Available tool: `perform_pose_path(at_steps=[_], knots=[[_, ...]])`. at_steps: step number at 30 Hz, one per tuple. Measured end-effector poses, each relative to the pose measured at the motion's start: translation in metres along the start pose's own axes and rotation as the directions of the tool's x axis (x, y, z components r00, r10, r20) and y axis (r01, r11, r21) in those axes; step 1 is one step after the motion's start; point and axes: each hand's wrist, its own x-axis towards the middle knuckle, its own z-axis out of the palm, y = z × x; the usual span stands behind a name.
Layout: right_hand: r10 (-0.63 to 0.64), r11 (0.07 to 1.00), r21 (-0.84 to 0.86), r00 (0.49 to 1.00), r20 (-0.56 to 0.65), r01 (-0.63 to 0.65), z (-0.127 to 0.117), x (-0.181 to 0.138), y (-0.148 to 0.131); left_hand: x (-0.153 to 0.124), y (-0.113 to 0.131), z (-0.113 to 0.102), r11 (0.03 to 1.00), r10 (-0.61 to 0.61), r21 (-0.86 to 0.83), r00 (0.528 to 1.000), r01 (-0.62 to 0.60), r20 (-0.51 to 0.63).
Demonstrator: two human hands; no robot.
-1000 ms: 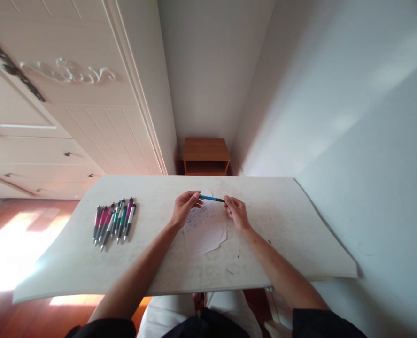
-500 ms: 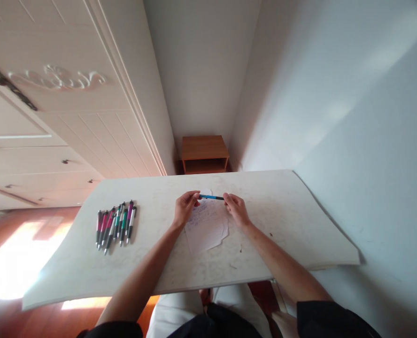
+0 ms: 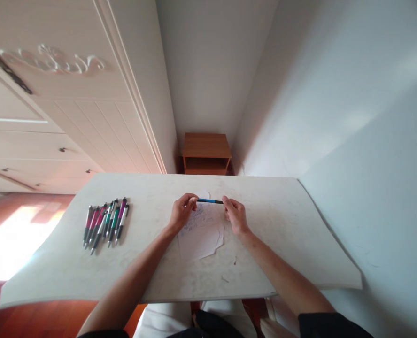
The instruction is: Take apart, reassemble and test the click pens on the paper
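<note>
A blue and black pen (image 3: pixel 209 201) is held level between my two hands, above the top part of some paper sheets. My left hand (image 3: pixel 183 211) pinches its left end. The fingers of my right hand (image 3: pixel 235 213) are closed on its dark right end. Beneath lie the white paper sheets (image 3: pixel 199 241), slightly overlapping, with blue handwriting on the upper part. To the left, several pens (image 3: pixel 104 225) lie side by side on the table, with pink, green, purple and white barrels and dark grips.
The white table (image 3: pixel 272 225) has small dark marks near its front. A wooden stand (image 3: pixel 207 145) is beyond its far edge. At left rises a cream cabinet (image 3: pixel 88 136) with knobs; a pale wall (image 3: pixel 335 126) borders the right side.
The view has shifted slightly. Both hands still hold the pen at its ends; it appears turned a little, lying more level than before.
</note>
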Motion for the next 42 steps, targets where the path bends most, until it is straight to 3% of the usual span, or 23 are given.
perform_pose_path(at_steps=[13, 28, 42], knots=[[-0.013, 1.0, -0.007, 1.0, 0.029, 0.013, 0.002, 0.005, 0.001, 0.001, -0.008, -0.005, 0.972, 0.107, 0.207, 0.993, -0.114, 0.045], [-0.12, 0.991, -0.049, 0.986, 0.112, 0.126, -0.001, 0.006, 0.008, 0.001, -0.007, -0.005, 0.97, 0.131, 0.2, 0.991, -0.137, 0.042], [-0.15, 0.985, -0.065, 0.978, 0.143, 0.16, -0.008, 0.003, 0.002, -0.008, -0.002, -0.016, 0.919, 0.145, 0.352, 0.982, -0.179, 0.122]])
